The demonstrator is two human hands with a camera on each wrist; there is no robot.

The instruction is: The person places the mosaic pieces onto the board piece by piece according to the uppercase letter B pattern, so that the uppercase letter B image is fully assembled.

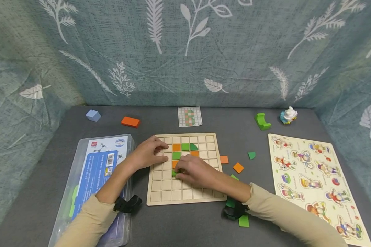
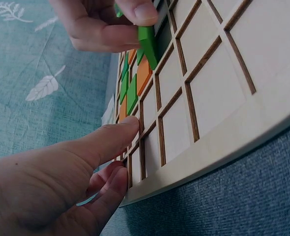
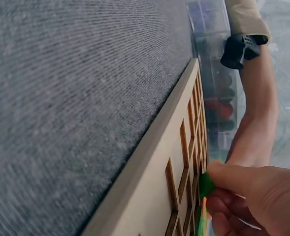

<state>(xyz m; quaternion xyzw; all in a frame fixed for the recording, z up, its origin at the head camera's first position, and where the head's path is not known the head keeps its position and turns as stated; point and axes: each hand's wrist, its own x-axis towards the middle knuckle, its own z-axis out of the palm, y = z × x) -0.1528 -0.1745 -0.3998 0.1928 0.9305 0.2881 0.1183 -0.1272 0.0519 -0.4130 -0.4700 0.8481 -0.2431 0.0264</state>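
Note:
A wooden grid board (image 1: 160, 195) lies in the middle of the grey table, with several orange and green tiles (image 1: 176, 147) set in its upper cells. My right hand (image 1: 193, 171) pinches a green tile (image 1: 174, 173) over a cell below them; the same green tile (image 2: 148, 43) (image 3: 205, 186) shows between the fingertips in both wrist views. My left hand (image 1: 148, 152) rests on the board's left part, its fingers (image 2: 110, 140) lying straight on the wood. A small pattern card (image 1: 189, 116) lies behind the board.
A clear plastic box (image 1: 89, 185) stands at the left. Loose orange tiles (image 1: 238, 167) and green tiles (image 1: 251, 155) lie right of the board. A figure puzzle board (image 1: 318, 181) lies at the right. At the back sit a blue block (image 1: 93, 115), orange block (image 1: 130, 121), green piece (image 1: 262, 121) and toy figure (image 1: 288, 115).

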